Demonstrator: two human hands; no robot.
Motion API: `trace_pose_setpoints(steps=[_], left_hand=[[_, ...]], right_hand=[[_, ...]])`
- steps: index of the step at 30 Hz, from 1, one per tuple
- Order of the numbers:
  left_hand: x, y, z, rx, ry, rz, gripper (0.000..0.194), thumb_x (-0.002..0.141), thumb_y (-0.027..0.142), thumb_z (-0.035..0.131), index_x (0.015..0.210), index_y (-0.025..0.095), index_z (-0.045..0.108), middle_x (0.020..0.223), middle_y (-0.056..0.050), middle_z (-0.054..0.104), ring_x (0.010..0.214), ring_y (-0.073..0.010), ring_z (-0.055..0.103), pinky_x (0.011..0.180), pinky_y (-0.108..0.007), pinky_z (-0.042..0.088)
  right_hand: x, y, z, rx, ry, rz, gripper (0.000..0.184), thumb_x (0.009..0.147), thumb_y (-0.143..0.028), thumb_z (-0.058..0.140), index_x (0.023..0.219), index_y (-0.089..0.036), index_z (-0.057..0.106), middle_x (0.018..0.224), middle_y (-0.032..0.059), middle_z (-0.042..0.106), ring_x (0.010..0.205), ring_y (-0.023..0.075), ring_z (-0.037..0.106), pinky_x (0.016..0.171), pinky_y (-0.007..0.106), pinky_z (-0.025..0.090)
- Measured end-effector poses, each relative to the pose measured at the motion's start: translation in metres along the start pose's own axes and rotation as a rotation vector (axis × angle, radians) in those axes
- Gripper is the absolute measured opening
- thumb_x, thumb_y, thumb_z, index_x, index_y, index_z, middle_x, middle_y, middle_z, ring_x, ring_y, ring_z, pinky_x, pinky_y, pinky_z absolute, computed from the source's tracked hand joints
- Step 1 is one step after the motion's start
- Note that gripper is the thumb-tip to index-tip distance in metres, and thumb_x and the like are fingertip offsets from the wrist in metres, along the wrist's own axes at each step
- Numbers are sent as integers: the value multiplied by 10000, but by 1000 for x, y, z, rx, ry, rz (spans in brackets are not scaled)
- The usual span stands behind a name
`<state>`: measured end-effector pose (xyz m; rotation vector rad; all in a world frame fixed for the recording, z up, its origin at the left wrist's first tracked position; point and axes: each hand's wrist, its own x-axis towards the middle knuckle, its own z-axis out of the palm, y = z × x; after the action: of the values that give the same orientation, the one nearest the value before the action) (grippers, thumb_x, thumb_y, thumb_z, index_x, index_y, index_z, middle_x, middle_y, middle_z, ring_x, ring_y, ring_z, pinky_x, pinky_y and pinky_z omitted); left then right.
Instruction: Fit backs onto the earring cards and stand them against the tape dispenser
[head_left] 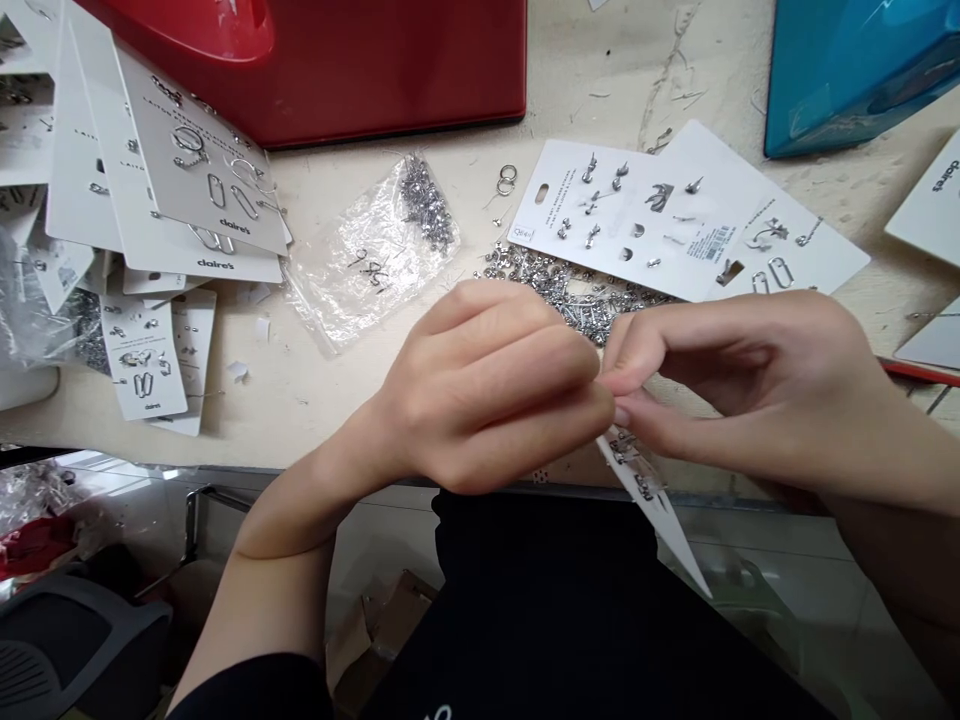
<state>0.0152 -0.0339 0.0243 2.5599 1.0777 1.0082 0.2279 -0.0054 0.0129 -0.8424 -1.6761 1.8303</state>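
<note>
Card tilted; left hand meeting right hand.

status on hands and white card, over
Left hand closed on white card, tilted steeply. Right hand pinched at its upper end, pinch contents hidden. Loose metal bits heaped just beyond hands.

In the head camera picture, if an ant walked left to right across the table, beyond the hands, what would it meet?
A bunch of white cards, a clear bag, two little rings, white earring cards, a shiny blue thing.
</note>
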Motion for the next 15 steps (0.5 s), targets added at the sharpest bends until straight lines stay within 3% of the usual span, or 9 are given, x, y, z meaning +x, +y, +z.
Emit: trace_pose_setpoints(steps=[2,9,15], left_hand=[[0,5,-2,0,-20,-73,217,890,63,635,779,248,608,772,19,684,748,-160,687,805,-372,621],[-3,-6,2,-5,-10,77,225,985,139,527,791,205,619,745,2,603,710,-129,657,738,-344,584],[-1,-8,8,8,52,58,248,944,106,573,732,233,590,708,16,597,694,-133,656,715,-342,571]], right_hand=[[-2,1,1,-1,7,-9,179,786,-89,788,829,-229,685,757,-35,671,685,73,634,601,151,538],[-5,2,4,-2,36,-2,176,808,-122,787,840,-251,672,762,-52,658,693,71,628,600,161,532],[-2,4,3,-11,29,10,156,827,-109,753,832,-238,666,758,-43,650,691,75,626,598,179,531]])
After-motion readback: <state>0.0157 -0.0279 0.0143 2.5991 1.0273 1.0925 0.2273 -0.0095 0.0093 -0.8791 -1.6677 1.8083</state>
